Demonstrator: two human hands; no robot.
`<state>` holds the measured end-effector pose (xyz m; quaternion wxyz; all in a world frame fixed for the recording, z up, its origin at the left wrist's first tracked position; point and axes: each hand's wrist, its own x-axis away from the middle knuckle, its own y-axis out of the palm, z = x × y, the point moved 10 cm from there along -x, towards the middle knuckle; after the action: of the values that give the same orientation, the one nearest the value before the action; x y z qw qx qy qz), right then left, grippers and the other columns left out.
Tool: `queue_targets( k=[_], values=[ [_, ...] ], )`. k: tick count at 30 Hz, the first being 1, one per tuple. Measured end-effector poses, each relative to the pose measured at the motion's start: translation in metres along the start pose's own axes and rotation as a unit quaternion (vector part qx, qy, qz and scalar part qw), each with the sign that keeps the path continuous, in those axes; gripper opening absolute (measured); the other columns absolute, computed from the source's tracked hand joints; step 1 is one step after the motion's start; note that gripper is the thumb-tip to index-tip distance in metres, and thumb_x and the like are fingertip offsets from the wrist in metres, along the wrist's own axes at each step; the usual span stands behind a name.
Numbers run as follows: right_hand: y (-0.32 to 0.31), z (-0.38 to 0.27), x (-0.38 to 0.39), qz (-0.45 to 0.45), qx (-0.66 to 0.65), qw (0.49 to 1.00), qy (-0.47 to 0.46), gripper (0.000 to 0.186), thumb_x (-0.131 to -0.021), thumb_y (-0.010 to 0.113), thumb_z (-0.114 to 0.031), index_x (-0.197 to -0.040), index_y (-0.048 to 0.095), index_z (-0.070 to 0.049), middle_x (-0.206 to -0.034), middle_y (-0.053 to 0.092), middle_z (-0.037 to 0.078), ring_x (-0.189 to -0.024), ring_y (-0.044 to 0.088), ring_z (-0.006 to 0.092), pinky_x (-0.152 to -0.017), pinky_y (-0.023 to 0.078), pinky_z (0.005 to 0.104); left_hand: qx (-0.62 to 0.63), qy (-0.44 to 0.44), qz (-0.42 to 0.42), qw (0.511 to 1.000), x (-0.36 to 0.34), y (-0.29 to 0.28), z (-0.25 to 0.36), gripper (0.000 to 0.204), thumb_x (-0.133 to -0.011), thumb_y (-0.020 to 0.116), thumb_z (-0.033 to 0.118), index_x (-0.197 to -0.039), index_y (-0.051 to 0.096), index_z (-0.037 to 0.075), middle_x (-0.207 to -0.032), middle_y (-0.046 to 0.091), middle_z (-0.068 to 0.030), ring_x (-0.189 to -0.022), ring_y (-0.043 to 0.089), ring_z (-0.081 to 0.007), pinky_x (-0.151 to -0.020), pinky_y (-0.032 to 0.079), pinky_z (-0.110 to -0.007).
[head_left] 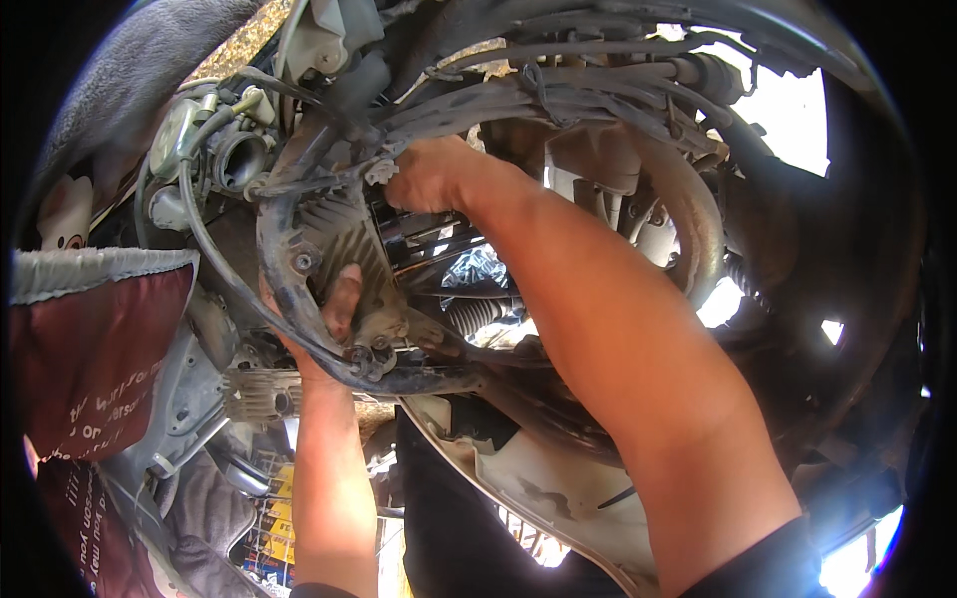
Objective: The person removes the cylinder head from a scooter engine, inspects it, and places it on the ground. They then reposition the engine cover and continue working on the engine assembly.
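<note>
My left hand (340, 302) reaches up behind the bent frame tube (277, 224). Its thumb lies against the finned metal engine part (349, 244), gripping it; the other fingers are mostly hidden by the tube. Higher up, my right hand (429, 177) is closed, with its fingers curled in among the parts just below the bundle of dark cables (449, 118). What its fingers hold is hidden. A small worn metal fitting (380, 171) sits right beside its fingertips.
A carburetor (239, 159) with a round opening and a looping cable lies left of the frame tube. A maroon cloth (100, 349) with pale trim hangs at the left. Grey fabric (140, 80) covers the upper left. A pale body panel (548, 478) lies below; a thick curved pipe (688, 209) stands right.
</note>
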<state>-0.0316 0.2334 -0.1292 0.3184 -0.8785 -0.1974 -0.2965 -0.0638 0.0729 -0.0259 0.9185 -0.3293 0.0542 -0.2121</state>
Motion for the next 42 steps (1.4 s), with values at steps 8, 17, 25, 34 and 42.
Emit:
queue_targets(
  k=[8,17,25,34,42],
  values=[
    [0.002,-0.002,-0.013,0.000,-0.081,0.996,-0.035,0.047,-0.084,0.051,-0.043,-0.105,0.071,-0.006,-0.115,0.065,0.019,-0.110,0.060,0.0346,-0.092,0.046,0.0391,-0.007,0.021,-0.036,0.999,-0.006,0.000,0.008,0.051,-0.068,0.078,0.011,-0.113,0.058,-0.002,-0.107,0.058,-0.0113,-0.098,0.055,-0.0259,-0.090,0.042,-0.037],
    [-0.010,0.005,0.023,-0.043,-0.172,0.984,0.016,0.057,-0.077,0.060,-0.051,-0.100,0.069,-0.001,-0.105,0.066,0.023,-0.096,0.060,0.0363,-0.086,0.047,0.0397,0.033,0.025,-0.011,0.999,-0.003,0.000,0.009,0.050,-0.070,0.082,0.017,-0.111,0.058,-0.001,-0.105,0.059,-0.0100,-0.096,0.054,-0.0237,-0.090,0.043,-0.036],
    [-0.020,-0.005,0.040,-0.047,-0.149,0.987,0.037,0.040,-0.077,0.059,-0.036,-0.103,0.071,-0.008,-0.110,0.066,0.018,-0.104,0.061,0.0343,-0.086,0.049,0.0384,0.038,-0.051,-0.030,0.998,-0.005,0.001,0.004,0.049,-0.068,0.083,0.015,-0.107,0.058,0.000,-0.098,0.062,-0.0066,-0.090,0.056,-0.0190,-0.086,0.043,-0.033],
    [-0.027,-0.020,0.047,-0.040,-0.099,0.994,-0.029,0.033,-0.081,0.057,-0.032,-0.101,0.071,-0.009,-0.108,0.067,0.016,-0.103,0.061,0.0340,-0.086,0.049,0.0382,0.058,-0.056,-0.019,0.997,-0.004,0.002,0.008,0.046,-0.067,0.082,0.009,-0.105,0.058,-0.001,-0.099,0.061,-0.0071,-0.091,0.056,-0.0185,-0.087,0.043,-0.032],
    [-0.024,-0.012,0.042,0.012,-0.203,0.979,-0.033,0.036,-0.076,0.063,-0.030,-0.100,0.072,-0.005,-0.105,0.068,0.018,-0.099,0.061,0.0347,-0.085,0.049,0.0358,0.051,-0.047,-0.009,0.998,-0.005,0.004,0.012,0.045,-0.067,0.081,0.009,-0.105,0.059,-0.002,-0.098,0.061,-0.0081,-0.089,0.055,-0.0192,-0.087,0.043,-0.032]
  ],
)
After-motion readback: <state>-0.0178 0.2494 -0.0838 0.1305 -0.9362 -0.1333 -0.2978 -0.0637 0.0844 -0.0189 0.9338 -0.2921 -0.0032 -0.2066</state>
